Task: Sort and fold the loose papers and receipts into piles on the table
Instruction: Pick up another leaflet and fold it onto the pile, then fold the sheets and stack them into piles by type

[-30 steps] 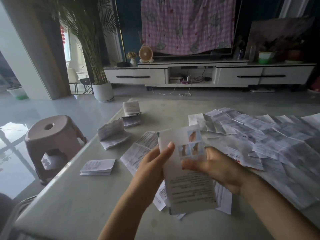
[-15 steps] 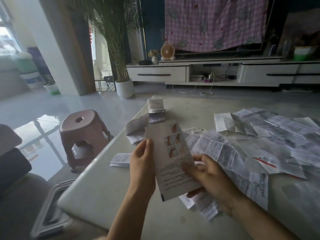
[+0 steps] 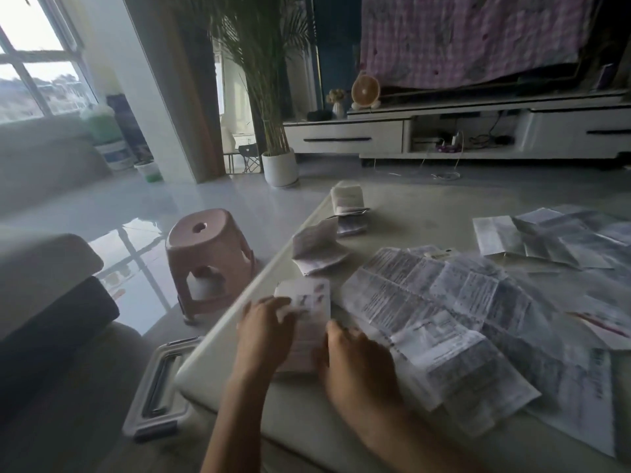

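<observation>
Fingers of the left hand (image 3: 263, 332) bend over the left edge of the illustrated leaflet (image 3: 309, 310), holding it. The right hand (image 3: 356, 365) meets its right edge, but blur hides whether it pinches or presses. The leaflet sits low at the near left corner of the table (image 3: 420, 216). Just to its right is an overlapping spread of unfolded papers (image 3: 444, 319), and two folded piles (image 3: 319, 250) (image 3: 348, 206) lie beyond. On the glossy floor stand a pink stool (image 3: 208, 261), a lidded box (image 3: 160, 380), a potted palm (image 3: 280, 165) and a white cabinet (image 3: 341, 138).
</observation>
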Available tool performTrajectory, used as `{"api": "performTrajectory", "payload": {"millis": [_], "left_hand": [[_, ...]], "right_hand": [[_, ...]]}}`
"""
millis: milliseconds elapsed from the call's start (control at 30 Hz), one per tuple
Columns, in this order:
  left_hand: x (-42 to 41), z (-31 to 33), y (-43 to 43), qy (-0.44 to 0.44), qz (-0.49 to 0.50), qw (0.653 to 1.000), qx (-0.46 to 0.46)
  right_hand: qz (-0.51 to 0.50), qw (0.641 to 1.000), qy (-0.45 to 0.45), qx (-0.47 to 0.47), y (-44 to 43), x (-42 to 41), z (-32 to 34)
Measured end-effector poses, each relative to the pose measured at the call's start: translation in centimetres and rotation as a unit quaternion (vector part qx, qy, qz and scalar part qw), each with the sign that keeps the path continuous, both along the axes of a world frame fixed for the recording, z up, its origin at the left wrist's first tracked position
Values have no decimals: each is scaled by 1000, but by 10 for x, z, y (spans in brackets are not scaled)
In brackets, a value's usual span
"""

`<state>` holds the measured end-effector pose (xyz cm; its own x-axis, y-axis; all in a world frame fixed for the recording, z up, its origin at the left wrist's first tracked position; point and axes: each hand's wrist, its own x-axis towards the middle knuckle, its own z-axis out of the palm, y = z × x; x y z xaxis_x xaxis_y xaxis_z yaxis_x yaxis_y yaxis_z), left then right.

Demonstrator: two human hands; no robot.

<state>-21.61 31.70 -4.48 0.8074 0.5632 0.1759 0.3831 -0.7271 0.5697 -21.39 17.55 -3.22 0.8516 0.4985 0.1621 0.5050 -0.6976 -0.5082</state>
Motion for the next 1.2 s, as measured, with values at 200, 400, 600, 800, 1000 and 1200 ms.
{"api": "performTrajectory", "payload": {"millis": [200, 400, 600, 800, 1000, 1200], "left_hand": [[-5, 6, -23, -20, 21, 996, 83], [4, 10, -96, -172, -159, 972, 21], [14, -13, -122, 13, -333, 943, -4], [15, -16, -124, 27, -367, 928, 60], [15, -14, -120, -38, -393, 918, 38], [20, 7, -120, -104, -299, 938, -145]], "right_hand": [[15, 999, -2, 46, -51, 24, 18], [-43, 994, 30, 92, -129, 70, 15], [83, 992, 82, -51, -153, 69, 7], [131, 985, 19, -108, -152, 68, -1], [129, 989, -35, -69, -156, 73, -10], [44, 983, 3, 179, -155, 73, 7]]}}
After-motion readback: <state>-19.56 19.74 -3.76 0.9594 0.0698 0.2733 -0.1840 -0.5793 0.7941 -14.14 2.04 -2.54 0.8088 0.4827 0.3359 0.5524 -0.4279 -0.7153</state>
